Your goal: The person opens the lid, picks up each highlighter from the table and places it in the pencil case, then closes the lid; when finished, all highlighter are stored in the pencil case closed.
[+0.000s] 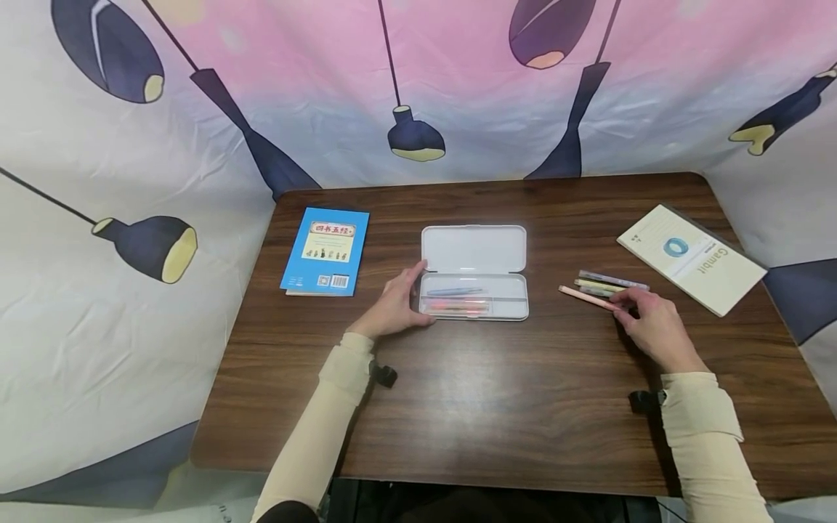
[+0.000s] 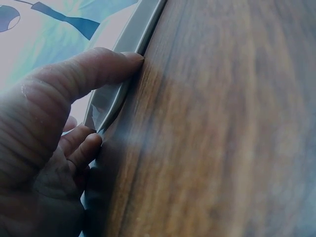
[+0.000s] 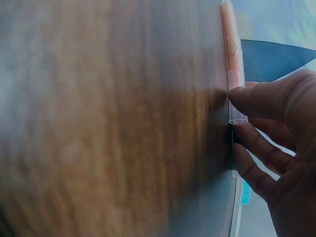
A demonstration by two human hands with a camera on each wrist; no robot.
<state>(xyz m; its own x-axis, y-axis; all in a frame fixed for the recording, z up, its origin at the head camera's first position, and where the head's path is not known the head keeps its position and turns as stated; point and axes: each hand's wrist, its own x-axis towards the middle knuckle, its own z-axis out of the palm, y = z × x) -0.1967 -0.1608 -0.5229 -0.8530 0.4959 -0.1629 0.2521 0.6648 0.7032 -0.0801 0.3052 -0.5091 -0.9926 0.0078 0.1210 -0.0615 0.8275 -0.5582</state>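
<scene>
A white pencil case (image 1: 474,298) lies with its lid (image 1: 474,248) folded back; several pens (image 1: 458,305) are inside its tray. My left hand (image 1: 392,301) holds the case's left end, the thumb at the front corner and a finger near the hinge. In the left wrist view, that thumb (image 2: 106,69) presses the case's edge. On the right, my right hand (image 1: 657,330) pinches a pink pen (image 1: 585,297) by its clear-capped end. The same pink pen (image 3: 232,44) shows close up in the right wrist view. Several more pens (image 1: 611,281) lie just behind it.
A blue booklet (image 1: 327,254) lies at the left of the brown wooden table (image 1: 497,407). At the right is a cream notebook (image 1: 693,258), set at a slant. A printed cloth (image 1: 327,87) hangs behind the table.
</scene>
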